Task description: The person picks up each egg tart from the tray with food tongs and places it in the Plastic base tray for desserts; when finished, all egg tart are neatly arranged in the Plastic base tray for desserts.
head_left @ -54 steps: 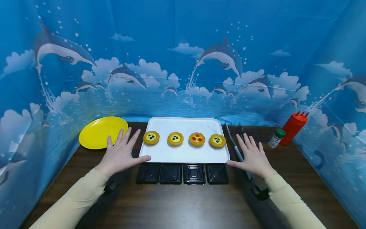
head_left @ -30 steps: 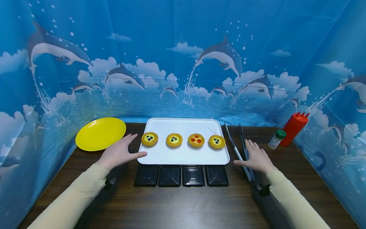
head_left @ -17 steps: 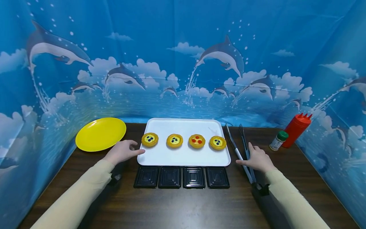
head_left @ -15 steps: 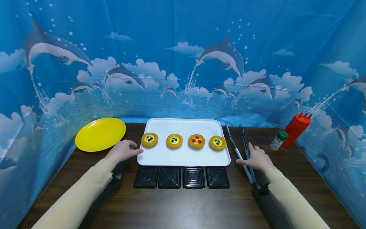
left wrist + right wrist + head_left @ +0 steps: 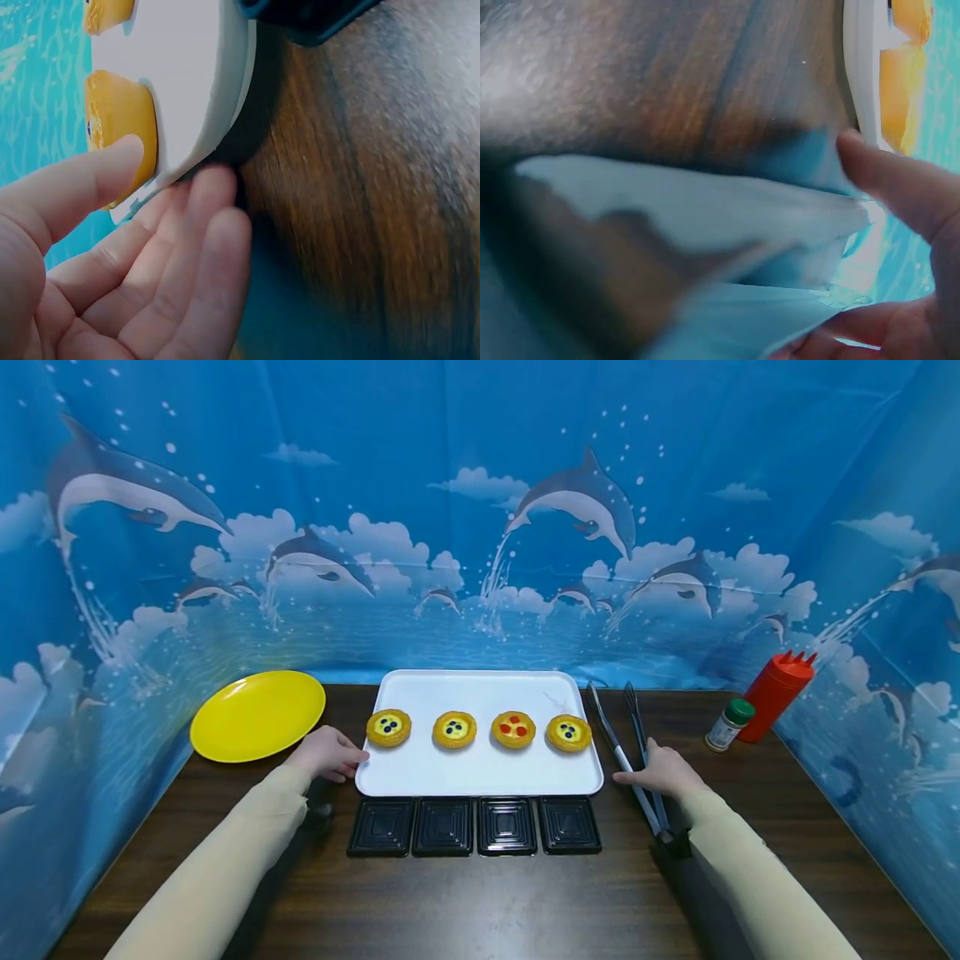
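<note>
In the head view a white rectangular tray (image 5: 480,775) holds several egg tarts (image 5: 453,729); most have dark blue dots, one has red ones. My left hand (image 5: 327,753) grips the tray's left edge: in the left wrist view the thumb (image 5: 112,169) lies above the rim beside a tart, and the fingers (image 5: 210,191) curl in below it. My right hand (image 5: 666,770) is around a pair of tongs (image 5: 647,810) lying right of the tray. Its thumb (image 5: 889,180) is on the tray side, the fingers on the far side, partly hidden by the tongs' arms.
Several small black square trays (image 5: 444,828) line up in front of the white tray. A yellow plate (image 5: 258,717) stands at the left. At the right are a green-capped seasoning bottle (image 5: 729,725) and a red squeeze bottle (image 5: 777,697). A dolphin-printed curtain (image 5: 480,527) hangs behind the table.
Both hands have come down from spread fingers above the table. The left fingers have curled in at the tray's left edge. The right hand has closed in around the tongs.
</note>
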`<state>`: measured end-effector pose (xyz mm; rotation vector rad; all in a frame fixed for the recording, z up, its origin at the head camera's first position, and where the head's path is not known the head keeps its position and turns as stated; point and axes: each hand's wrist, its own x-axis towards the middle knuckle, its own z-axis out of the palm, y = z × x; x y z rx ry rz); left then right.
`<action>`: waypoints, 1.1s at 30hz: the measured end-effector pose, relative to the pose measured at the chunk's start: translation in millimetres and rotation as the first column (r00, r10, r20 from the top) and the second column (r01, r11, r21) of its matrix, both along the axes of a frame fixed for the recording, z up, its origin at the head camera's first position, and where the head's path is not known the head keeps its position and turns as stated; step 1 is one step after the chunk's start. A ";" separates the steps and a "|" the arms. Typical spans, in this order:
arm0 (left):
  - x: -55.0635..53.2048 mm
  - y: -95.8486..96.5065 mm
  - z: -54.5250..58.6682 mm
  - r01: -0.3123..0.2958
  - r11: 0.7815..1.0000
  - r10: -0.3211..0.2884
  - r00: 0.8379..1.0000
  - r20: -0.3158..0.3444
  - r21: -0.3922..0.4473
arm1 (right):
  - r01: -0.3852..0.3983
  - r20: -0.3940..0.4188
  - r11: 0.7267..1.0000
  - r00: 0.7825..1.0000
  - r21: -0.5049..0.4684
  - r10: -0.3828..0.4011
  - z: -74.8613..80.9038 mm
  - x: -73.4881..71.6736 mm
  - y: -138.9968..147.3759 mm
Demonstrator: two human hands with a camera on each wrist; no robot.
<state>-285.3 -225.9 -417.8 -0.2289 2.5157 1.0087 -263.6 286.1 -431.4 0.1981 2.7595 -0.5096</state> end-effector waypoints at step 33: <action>-12.3 -2.6 -12.3 -0.172 0.974 0.157 0.981 0.113 0.146 | 0.049 -0.041 0.997 0.998 -0.056 -0.052 -3.2 -0.4 18.2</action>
